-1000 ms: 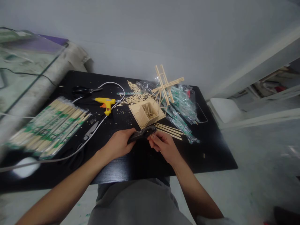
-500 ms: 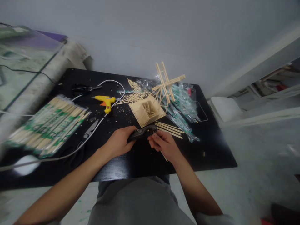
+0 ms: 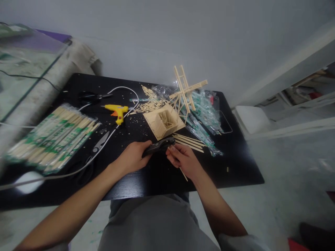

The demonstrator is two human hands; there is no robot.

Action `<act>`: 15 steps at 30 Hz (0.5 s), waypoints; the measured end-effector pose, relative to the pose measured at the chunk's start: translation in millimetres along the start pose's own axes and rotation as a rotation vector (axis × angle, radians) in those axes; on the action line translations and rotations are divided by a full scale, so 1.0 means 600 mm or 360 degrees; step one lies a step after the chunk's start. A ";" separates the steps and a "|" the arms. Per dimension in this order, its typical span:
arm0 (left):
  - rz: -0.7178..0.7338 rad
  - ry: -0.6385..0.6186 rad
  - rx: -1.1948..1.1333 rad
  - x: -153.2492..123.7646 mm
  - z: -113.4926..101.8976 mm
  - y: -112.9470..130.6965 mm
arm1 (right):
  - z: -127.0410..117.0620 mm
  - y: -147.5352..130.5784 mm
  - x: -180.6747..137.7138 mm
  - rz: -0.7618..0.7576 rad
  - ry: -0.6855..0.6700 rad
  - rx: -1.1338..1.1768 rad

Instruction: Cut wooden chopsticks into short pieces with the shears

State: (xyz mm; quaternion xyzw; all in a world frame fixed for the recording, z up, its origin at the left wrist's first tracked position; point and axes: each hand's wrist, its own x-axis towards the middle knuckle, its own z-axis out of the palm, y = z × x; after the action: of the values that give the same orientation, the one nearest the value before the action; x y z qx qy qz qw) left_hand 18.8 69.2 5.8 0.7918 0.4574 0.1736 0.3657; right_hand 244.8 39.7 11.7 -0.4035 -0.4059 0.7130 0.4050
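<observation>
My left hand [image 3: 134, 156] is closed around the handle of a black hand cutter [image 3: 157, 146], whose head points right. My right hand [image 3: 183, 160] pinches a thin wooden stick [image 3: 184, 175]. One end of the stick is at the cutter's head, and the other sticks out below my palm. Fingers hide the exact contact. Just beyond the cutter sits a wooden stick model [image 3: 167, 122] with a square base, an open box and a tall crossed frame [image 3: 184, 91]. Several loose sticks [image 3: 192, 143] lie beside its base.
A yellow glue gun [image 3: 117, 113] lies left of the model, its white cord looping forward. Scissors [image 3: 101, 142], black-handled scissors [image 3: 95, 97] and packs of chopsticks [image 3: 56, 136] are on the left. Cut stick pieces [image 3: 150, 104] and plastic wrappers [image 3: 206, 111] cover the back of the black table [image 3: 235, 164].
The view has shifted slightly. Both hands keep nearly the same position, with the cutter and stick still held together.
</observation>
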 end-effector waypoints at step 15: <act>-0.0798 -0.0323 -0.1752 0.007 -0.011 0.008 | 0.008 -0.011 -0.003 0.0040 0.0015 0.0077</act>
State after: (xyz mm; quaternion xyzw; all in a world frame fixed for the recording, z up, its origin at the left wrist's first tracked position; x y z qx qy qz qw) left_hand 19.9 73.8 13.5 0.3675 0.4359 0.2168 0.7924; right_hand 243.0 39.1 19.6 -0.4019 -0.3814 0.7259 0.4075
